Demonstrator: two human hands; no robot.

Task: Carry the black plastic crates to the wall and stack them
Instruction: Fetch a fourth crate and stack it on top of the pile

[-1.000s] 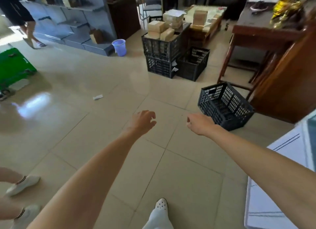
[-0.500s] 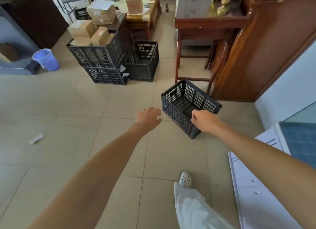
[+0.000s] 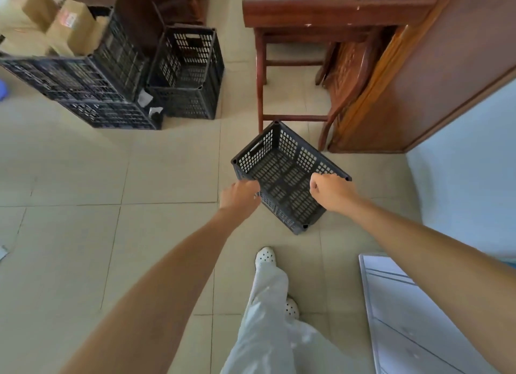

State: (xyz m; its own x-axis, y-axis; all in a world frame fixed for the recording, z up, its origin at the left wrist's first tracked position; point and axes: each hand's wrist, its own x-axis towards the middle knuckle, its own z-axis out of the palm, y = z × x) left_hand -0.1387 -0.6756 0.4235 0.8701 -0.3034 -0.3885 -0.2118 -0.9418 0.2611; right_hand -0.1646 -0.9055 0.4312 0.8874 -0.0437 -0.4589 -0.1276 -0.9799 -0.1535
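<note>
An empty black plastic crate (image 3: 282, 175) sits skewed on the tiled floor in front of me, one corner pointing at a wooden table. My left hand (image 3: 240, 196) is at the crate's near-left rim, fingers curled over the edge and slightly blurred. My right hand (image 3: 332, 192) is closed in a fist on the near-right rim. Further off at the upper left stands another empty black crate (image 3: 190, 75), beside two stacked black crates (image 3: 83, 77) that hold cardboard boxes (image 3: 69, 24).
The wooden table (image 3: 321, 13) and a wooden cabinet (image 3: 418, 80) stand just behind the crate. A pale wall (image 3: 474, 164) runs along the right. A white panel (image 3: 418, 318) lies at lower right. My white-trousered leg and shoe (image 3: 265, 257) are below the crate.
I have walked up to the crate and my view has tipped downward. Both hands moved from the air in front of the crate onto its rim.
</note>
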